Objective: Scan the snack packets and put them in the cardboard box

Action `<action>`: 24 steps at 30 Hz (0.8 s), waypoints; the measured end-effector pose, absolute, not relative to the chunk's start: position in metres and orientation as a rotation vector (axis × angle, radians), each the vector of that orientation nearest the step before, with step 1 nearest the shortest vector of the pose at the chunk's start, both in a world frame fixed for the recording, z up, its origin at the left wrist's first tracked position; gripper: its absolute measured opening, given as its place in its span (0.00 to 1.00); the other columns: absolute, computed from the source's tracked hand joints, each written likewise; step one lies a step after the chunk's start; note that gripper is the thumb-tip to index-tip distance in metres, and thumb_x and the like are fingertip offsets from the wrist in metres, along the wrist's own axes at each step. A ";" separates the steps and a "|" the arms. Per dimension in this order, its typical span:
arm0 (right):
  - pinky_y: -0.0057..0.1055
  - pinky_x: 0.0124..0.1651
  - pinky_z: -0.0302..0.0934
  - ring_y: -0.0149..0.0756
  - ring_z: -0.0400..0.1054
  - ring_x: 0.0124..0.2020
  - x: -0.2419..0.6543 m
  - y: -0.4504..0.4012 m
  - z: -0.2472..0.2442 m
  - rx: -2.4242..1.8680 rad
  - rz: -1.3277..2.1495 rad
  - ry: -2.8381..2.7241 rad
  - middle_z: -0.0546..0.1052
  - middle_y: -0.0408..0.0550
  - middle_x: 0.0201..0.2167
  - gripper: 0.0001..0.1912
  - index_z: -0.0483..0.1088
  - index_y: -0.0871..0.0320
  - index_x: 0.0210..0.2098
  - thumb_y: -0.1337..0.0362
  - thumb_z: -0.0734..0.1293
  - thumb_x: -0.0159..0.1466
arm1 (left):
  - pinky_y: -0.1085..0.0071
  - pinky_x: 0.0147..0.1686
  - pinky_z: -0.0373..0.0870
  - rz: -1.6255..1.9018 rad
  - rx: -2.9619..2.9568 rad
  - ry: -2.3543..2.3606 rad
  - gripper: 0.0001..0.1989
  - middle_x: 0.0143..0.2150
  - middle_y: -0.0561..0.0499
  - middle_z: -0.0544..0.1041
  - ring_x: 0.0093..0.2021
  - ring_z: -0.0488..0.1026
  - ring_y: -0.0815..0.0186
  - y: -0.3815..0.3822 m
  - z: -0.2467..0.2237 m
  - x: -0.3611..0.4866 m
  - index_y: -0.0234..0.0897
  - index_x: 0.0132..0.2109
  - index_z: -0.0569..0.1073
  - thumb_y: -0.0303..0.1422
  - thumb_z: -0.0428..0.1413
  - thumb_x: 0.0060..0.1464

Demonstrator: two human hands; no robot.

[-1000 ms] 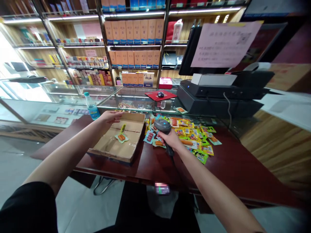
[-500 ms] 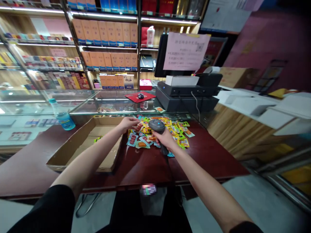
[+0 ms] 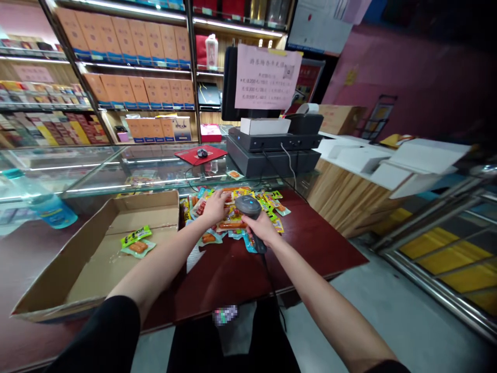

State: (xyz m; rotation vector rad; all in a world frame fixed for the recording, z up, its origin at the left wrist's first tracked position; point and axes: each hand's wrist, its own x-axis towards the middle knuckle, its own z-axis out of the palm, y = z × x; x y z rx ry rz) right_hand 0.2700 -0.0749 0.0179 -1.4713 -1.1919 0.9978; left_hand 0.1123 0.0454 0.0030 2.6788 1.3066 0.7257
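Observation:
My right hand [image 3: 262, 228] is wrapped round the handle of a dark grey barcode scanner [image 3: 248, 206], whose head is over a pile of small snack packets. My left hand [image 3: 216, 208] lies on the left part of the pile, fingers apart and reaching among the packets; no packet is clearly gripped. Several packets are yellow, and some clear or blue ones show sausages, such as a long sausage packet [image 3: 232, 225] between my hands. In the shallow cardboard box [image 3: 93, 269] to the left lie a green packet [image 3: 135, 236] and a clear sausage packet [image 3: 139, 247].
Behind the dark red table [image 3: 233, 280] runs a glass counter with a mouse [image 3: 202, 153] on a red mat. A monitor with a paper sign [image 3: 267, 77] and a black cash drawer [image 3: 272, 159] stand there. A water bottle [image 3: 46, 202] is at the left. The scanner's cable hangs down.
The view has turned right, so the counter and box appear further left. My left hand has come down onto the pile, closer to the scanner. The two packets in the box show more fully.

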 end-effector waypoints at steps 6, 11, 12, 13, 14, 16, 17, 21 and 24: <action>0.27 0.15 0.53 0.30 0.59 0.11 0.270 -0.072 0.013 -1.475 0.996 -1.191 0.67 0.39 0.10 0.09 0.70 0.56 0.22 0.60 0.68 0.56 | 0.62 0.57 0.65 0.523 2.800 1.130 0.14 0.55 0.42 0.73 0.57 0.69 0.55 0.056 0.005 0.112 0.37 0.50 0.74 0.30 0.56 0.56; 0.27 0.16 0.53 0.29 0.57 0.10 0.264 -0.073 0.016 -1.482 0.991 -1.206 0.66 0.39 0.09 0.10 0.70 0.56 0.21 0.59 0.69 0.56 | 0.63 0.49 0.69 0.373 2.893 1.198 0.15 0.51 0.38 0.73 0.51 0.72 0.54 0.048 0.013 0.107 0.34 0.50 0.72 0.27 0.56 0.54; 0.27 0.16 0.53 0.29 0.57 0.10 0.263 -0.073 0.017 -1.483 0.989 -1.211 0.66 0.39 0.09 0.11 0.70 0.56 0.20 0.59 0.69 0.55 | 0.63 0.48 0.69 0.342 2.918 1.214 0.15 0.50 0.38 0.73 0.51 0.72 0.54 0.045 0.014 0.107 0.33 0.49 0.73 0.26 0.56 0.54; 0.26 0.16 0.53 0.28 0.58 0.10 0.261 -0.074 0.018 -1.482 0.987 -1.217 0.66 0.39 0.09 0.11 0.70 0.56 0.20 0.59 0.69 0.55 | 0.63 0.47 0.69 0.321 2.938 1.225 0.14 0.50 0.38 0.73 0.50 0.72 0.53 0.043 0.015 0.106 0.33 0.49 0.73 0.26 0.55 0.54; 0.26 0.15 0.53 0.28 0.58 0.10 0.259 -0.075 0.020 -1.481 0.986 -1.222 0.66 0.39 0.09 0.11 0.70 0.56 0.20 0.59 0.68 0.55 | 0.63 0.47 0.69 0.309 2.950 1.230 0.14 0.50 0.37 0.73 0.50 0.73 0.53 0.042 0.016 0.106 0.33 0.49 0.73 0.26 0.55 0.55; 0.26 0.15 0.53 0.28 0.57 0.10 0.256 -0.077 0.022 -1.478 0.984 -1.227 0.66 0.38 0.09 0.11 0.70 0.56 0.20 0.59 0.68 0.56 | 0.63 0.45 0.69 0.332 2.925 1.261 0.13 0.49 0.37 0.74 0.48 0.74 0.53 0.042 0.020 0.103 0.33 0.49 0.74 0.27 0.53 0.57; 0.26 0.15 0.53 0.28 0.57 0.10 0.255 -0.078 0.023 -1.477 0.982 -1.229 0.66 0.38 0.09 0.11 0.70 0.56 0.20 0.59 0.68 0.56 | 0.63 0.45 0.69 0.357 2.884 1.299 0.13 0.48 0.37 0.75 0.47 0.75 0.53 0.043 0.022 0.101 0.33 0.48 0.74 0.28 0.51 0.58; 0.26 0.15 0.53 0.28 0.57 0.09 0.251 -0.080 0.025 -1.474 0.972 -1.231 0.66 0.38 0.09 0.11 0.69 0.56 0.19 0.59 0.69 0.55 | 0.61 0.46 0.69 0.475 2.721 1.441 0.14 0.43 0.38 0.77 0.47 0.75 0.52 0.052 0.030 0.088 0.32 0.48 0.75 0.28 0.50 0.58; 0.26 0.15 0.53 0.28 0.57 0.10 0.250 -0.080 0.026 -1.466 0.965 -1.232 0.66 0.38 0.09 0.11 0.69 0.56 0.20 0.59 0.69 0.55 | 0.58 0.55 0.65 0.453 2.881 1.240 0.25 0.55 0.37 0.74 0.58 0.69 0.50 0.052 0.026 0.083 0.35 0.58 0.71 0.27 0.56 0.52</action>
